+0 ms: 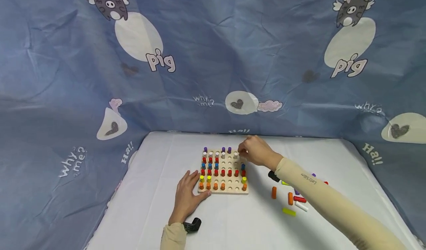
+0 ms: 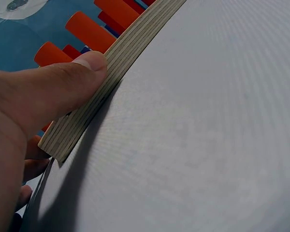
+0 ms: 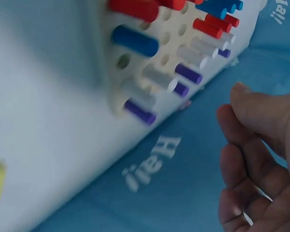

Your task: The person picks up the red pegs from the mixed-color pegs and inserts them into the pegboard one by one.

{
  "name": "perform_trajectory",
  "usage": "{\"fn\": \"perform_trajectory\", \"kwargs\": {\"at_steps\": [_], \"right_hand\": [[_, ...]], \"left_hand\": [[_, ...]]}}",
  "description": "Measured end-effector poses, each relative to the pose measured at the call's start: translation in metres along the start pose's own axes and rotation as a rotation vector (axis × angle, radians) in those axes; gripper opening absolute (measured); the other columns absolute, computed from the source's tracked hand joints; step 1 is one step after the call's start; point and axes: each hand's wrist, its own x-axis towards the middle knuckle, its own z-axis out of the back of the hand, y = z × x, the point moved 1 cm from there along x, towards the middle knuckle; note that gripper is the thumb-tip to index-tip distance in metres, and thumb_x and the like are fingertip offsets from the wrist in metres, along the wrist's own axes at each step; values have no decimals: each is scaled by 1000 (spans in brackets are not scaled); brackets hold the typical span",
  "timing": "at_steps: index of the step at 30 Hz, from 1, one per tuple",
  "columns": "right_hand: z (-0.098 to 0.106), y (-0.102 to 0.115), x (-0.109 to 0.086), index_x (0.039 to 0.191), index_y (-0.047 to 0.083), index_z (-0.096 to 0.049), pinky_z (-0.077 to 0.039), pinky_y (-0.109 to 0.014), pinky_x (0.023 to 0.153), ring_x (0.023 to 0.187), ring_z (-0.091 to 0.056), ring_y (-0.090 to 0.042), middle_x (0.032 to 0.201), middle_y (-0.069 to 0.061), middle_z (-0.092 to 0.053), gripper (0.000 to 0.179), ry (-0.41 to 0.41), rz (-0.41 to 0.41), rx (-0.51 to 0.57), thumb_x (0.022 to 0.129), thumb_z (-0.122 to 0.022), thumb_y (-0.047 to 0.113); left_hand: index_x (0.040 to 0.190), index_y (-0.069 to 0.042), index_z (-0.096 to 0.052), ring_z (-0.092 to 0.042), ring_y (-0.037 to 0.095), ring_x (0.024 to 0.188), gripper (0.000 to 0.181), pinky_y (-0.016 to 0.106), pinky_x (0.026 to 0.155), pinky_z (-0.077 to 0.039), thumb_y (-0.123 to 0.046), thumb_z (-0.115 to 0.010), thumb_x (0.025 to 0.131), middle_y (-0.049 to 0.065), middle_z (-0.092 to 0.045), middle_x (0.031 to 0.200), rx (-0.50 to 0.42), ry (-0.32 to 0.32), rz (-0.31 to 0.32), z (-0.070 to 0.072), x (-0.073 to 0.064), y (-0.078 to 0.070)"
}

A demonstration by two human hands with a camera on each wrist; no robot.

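Observation:
A wooden pegboard [image 1: 233,192] stands on the white table, holding rows of orange, yellow, red, blue, white and purple pegs, with some bare holes. My left hand [image 1: 186,196] rests at its near left corner. Its thumb presses the board's front edge [image 2: 130,46], and the fingers lie along the left side, partly hidden. Over the far right corner is my right hand [image 1: 256,150]. In the right wrist view that hand [image 3: 256,159] has loosely bent fingers with nothing between them, apart from the purple peg [image 3: 140,112] standing in the corner.
Loose pegs lie right of the board, among them an orange peg [image 1: 274,192], a yellow peg [image 1: 288,212], a white peg [image 1: 301,206] and a red peg [image 1: 299,199]. My right sleeve [image 1: 319,194] covers part of them. A blue printed curtain [image 1: 199,76] hangs behind the table.

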Motion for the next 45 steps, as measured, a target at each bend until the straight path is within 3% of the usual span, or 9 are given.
{"fn": "perform_trajectory", "kwargs": {"at_steps": [8, 14, 20, 25, 30, 34, 45], "right_hand": [[34, -16, -51, 84, 13, -82, -48, -28, 65, 70, -53, -8, 77, 7, -77, 9, 108, -61, -71, 84, -89, 8], [42, -28, -105, 83, 16, -81, -50, -26, 67, 73, -56, -7, 74, 13, -72, 11, 217, -121, 5, 84, -89, 10], [34, -33, -146, 84, 16, -79, -53, -25, 65, 72, -59, -2, 76, 14, -71, 10, 316, -166, 91, 84, -88, 9], [21, -36, -176, 84, 16, -79, -52, -23, 60, 68, -54, 2, 77, 14, -70, 11, 353, -218, 92, 84, -89, 11], [11, -38, -195, 84, 21, -79, -50, -22, 59, 71, -50, 2, 77, 19, -66, 13, 390, -279, 80, 84, -89, 14], [6, -37, -206, 84, 22, -80, -52, -21, 61, 70, -51, 4, 77, 21, -66, 14, 380, -276, 91, 82, -91, 14], [3, -35, -209, 85, 23, -78, -51, -21, 61, 71, -49, 2, 76, 19, -66, 17, 344, -248, 44, 80, -93, 18]], "left_hand": [[144, -2, -64, -36, 45, 155, 82, 69, 124, -30, -48, -89, 81, 16, -58, 156, -1, -8, 10, -1, 1, 2], [144, -2, -64, -36, 46, 154, 81, 70, 123, -29, -47, -89, 81, 17, -58, 156, -2, -10, 6, -5, 0, 3], [145, -3, -64, -35, 45, 155, 82, 69, 125, -28, -47, -89, 81, 16, -57, 157, -2, 3, 22, -3, 1, 3], [145, -3, -64, -34, 43, 156, 82, 67, 126, -26, -46, -90, 80, 16, -56, 157, -20, 19, 40, -4, 0, 1], [145, -3, -64, -34, 43, 156, 83, 67, 126, -26, -47, -90, 80, 15, -56, 158, -16, 22, 45, -4, 2, 1], [145, -3, -64, -34, 42, 156, 82, 67, 126, -26, -47, -90, 81, 15, -56, 158, -11, 19, 43, -4, 1, 0], [146, -2, -63, -34, 43, 156, 83, 67, 126, -27, -48, -89, 82, 16, -56, 158, -9, 26, 40, -3, 1, -1]]}}
